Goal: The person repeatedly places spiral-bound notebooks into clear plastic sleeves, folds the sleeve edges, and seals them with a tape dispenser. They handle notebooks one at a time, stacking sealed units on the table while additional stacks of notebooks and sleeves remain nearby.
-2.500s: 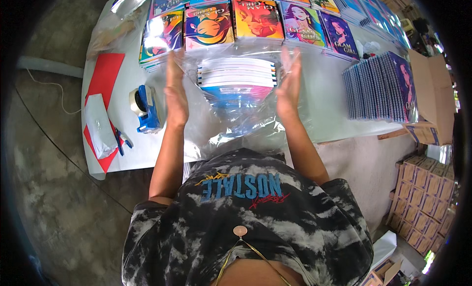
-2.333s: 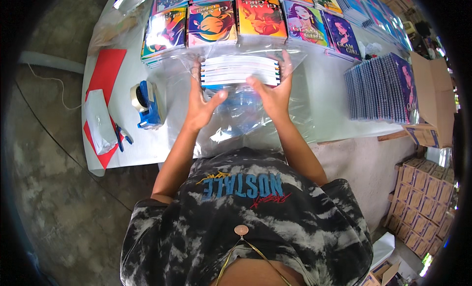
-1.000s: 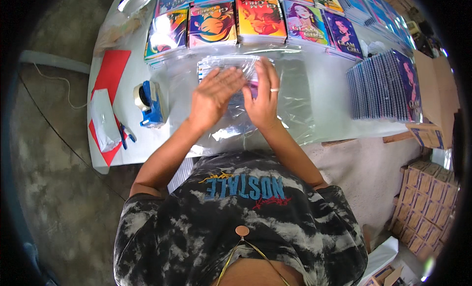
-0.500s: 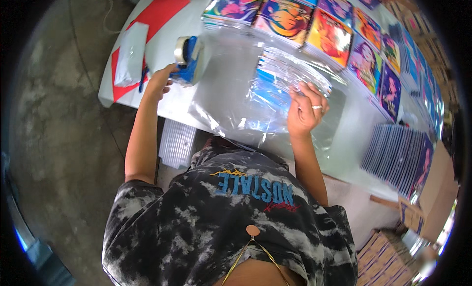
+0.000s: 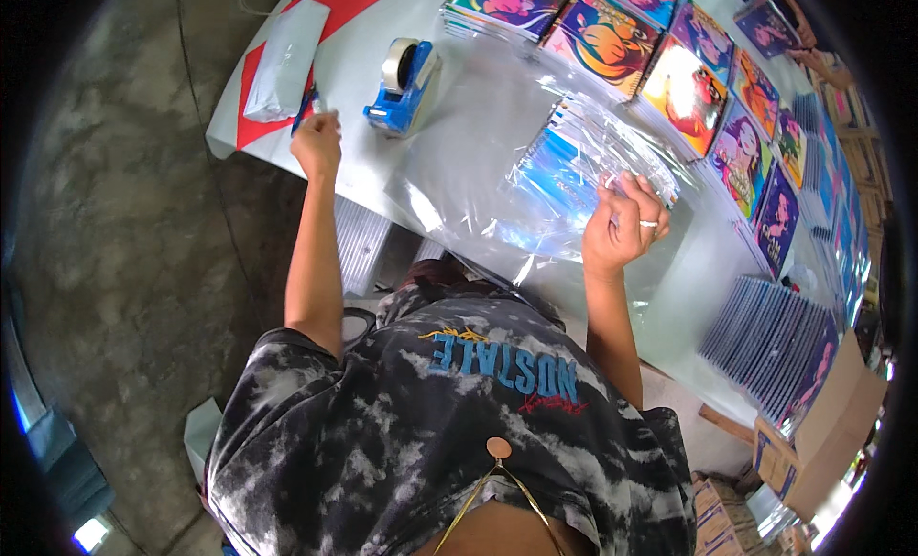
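Note:
My right hand (image 5: 626,226) is closed on the clear plastic wrap (image 5: 449,197) over a blue-covered spiral notebook stack (image 5: 564,169). Loose plastic spreads around the stack on the table. My left hand (image 5: 316,143) has its fingers curled together beside a slim blue tool (image 5: 304,110) on the red sheet. A small pale bit shows at those fingertips, too blurred to name, and whether the fingers touch the blue tool I cannot tell. Between my hands, farther off, stands a blue tape dispenser (image 5: 402,92) with a roll of clear tape.
A white wrapped package (image 5: 287,64) rests on the red sheet (image 5: 359,0). Several stacks of colourful notebooks (image 5: 607,44) line the far side. More notebooks (image 5: 770,341) stand in a row at right, near an open cardboard box (image 5: 832,422). Another person's hands (image 5: 822,64) show at far right.
My left hand has moved away from the tape dispenser, leftward to the blue tool by the package. The right hand keeps its hold on the plastic. The whole view has shifted somewhat.

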`<state>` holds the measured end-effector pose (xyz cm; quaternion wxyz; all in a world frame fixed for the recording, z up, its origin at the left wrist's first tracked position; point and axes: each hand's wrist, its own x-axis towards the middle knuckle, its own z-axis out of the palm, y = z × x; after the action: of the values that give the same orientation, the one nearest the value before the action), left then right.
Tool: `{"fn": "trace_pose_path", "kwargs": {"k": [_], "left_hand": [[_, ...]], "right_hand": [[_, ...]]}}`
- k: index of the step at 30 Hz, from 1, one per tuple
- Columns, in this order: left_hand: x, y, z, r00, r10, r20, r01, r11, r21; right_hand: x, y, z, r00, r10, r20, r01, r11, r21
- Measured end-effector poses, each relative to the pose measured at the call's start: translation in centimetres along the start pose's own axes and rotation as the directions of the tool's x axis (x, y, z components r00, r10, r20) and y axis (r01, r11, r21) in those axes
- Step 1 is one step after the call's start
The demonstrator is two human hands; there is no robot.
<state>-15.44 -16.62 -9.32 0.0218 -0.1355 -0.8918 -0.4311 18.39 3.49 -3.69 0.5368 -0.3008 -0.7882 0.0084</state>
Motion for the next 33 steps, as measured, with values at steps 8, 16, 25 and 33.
{"fn": "trace_pose_path", "kwargs": {"k": [8, 16, 25, 33], "left_hand": [[-18.2, 20.6, 6.0, 0.496, 0.038, 0.868, 0.505, 0.800, -0.324], [-18.9, 14.6, 10.1, 0.573, -0.098, 0.813, 0.342, 0.931, -0.128], [-24.9, 15.4, 8.7, -0.317, 0.255, 0.914, 0.493, 0.867, -0.072], [-11.0, 10.3, 12.0, 0.496, 0.496, 0.712, 0.646, 0.338, -0.685]], "right_hand": [[0.1, 0.0, -0.7, 0.998, 0.031, 0.055, -0.034, 0.997, 0.064], [5.6, -3.0, -4.8, 0.751, 0.134, 0.647, -0.051, 0.988, -0.146], [11.2, -2.9, 1.8, 0.538, 0.232, 0.811, -0.301, 0.951, -0.073], [3.0, 5.1, -3.3, 0.684, 0.340, 0.645, -0.722, 0.442, 0.533]]}}
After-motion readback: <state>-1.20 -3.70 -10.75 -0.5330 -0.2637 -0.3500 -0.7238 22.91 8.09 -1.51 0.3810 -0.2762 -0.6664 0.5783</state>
